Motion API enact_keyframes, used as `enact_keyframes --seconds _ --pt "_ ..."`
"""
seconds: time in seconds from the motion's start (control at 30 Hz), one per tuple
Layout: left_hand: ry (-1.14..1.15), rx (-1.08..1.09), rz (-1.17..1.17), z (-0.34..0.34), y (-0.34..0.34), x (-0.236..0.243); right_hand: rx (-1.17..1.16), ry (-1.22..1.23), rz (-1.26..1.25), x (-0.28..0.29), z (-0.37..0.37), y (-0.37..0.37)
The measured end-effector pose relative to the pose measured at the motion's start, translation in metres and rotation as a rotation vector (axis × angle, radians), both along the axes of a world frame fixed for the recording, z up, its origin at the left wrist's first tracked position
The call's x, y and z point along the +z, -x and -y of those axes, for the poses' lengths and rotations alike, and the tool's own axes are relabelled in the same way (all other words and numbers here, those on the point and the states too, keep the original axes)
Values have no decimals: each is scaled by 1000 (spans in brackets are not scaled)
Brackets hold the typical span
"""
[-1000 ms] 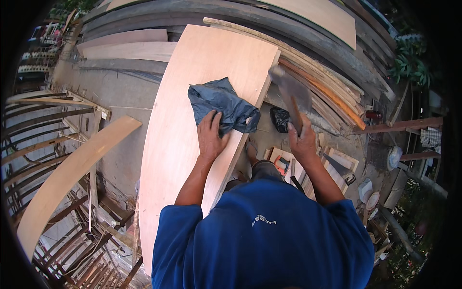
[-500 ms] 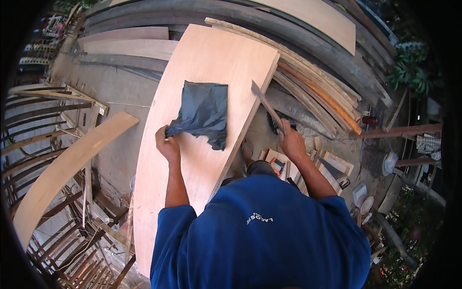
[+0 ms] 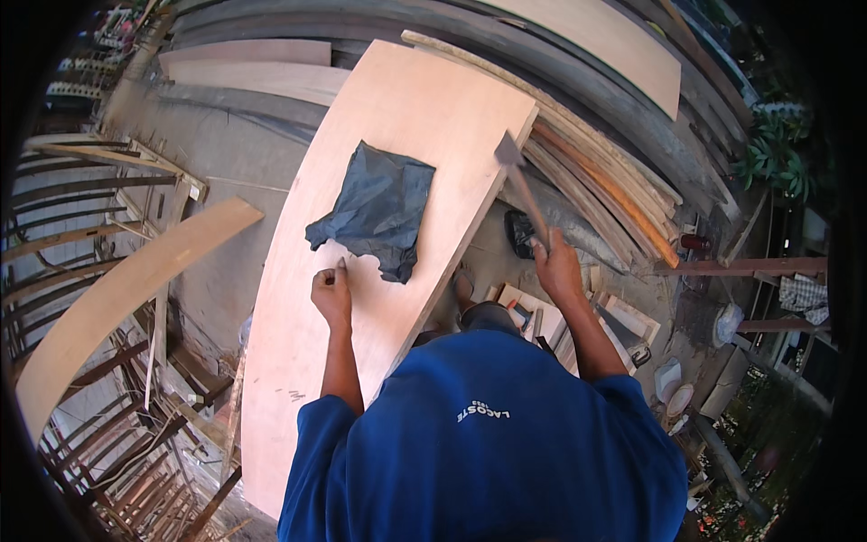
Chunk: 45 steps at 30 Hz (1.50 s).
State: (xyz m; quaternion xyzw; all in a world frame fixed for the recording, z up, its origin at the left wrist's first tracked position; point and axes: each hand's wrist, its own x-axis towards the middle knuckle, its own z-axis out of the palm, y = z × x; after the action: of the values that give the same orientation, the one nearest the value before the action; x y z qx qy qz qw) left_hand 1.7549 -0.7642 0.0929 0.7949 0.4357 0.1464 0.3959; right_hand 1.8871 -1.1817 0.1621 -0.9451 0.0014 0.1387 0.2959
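A large plywood panel (image 3: 433,99) lies in front of me. On it a dark, crumpled plastic sheet (image 3: 384,199) is spread, its near edge ragged. My left hand (image 3: 330,294) is over the panel just below that edge, apart from the sheet, fingers pinched together. Whether a small thing sits between the fingertips I cannot make out. Past the panel's right edge, my right hand (image 3: 557,264) grips the handle of a wooden-handled tool (image 3: 524,194) with a dark wedge-shaped head, raised and slightly blurred. Several tiny dark slivers (image 3: 293,395) lie on the panel at the lower left.
Long boards (image 3: 596,172) are stacked beyond the panel on the right. A curved wooden strip (image 3: 135,298) and slatted frames (image 3: 63,217) stand at the left. Beside my right forearm lie wood pieces and tools (image 3: 533,316). A black bag (image 3: 519,233) is on the floor.
My left hand has let go of the plastic sheet's corner and drawn back toward me. The sheet lies slightly turned. My right hand has swung the tool to the right, turning its head.
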Motion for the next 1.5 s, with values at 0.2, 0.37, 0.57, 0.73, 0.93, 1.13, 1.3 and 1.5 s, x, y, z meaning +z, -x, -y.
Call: enact_keyframes --seconds 0.2,0.37,0.57,0.73,0.93,1.13,1.3,1.5 --pt "-643 -483 -142 13 66 -5 -122 -347 453 -26 -9 20" --pt "-580 -466 -255 11 80 -21 70 57 -12 -9 -16 10" --pt "-527 -460 -170 5 102 -16 -77 -61 216 -32 -23 22" --pt "-576 -345 -29 -20 160 -4 54 103 -25 -77 -8 19" --pt "-611 34 -112 -78 271 6 86 -63 52 -96 7 54" --pt "-677 212 -261 -151 386 -4 -161 -441 -297 -48 -49 164" --pt "-811 -35 -331 -234 397 -25 -221 -487 -322 -28 -76 250" --pt "-722 -156 -327 -267 395 -43 -44 -292 -159 -25 -94 313"
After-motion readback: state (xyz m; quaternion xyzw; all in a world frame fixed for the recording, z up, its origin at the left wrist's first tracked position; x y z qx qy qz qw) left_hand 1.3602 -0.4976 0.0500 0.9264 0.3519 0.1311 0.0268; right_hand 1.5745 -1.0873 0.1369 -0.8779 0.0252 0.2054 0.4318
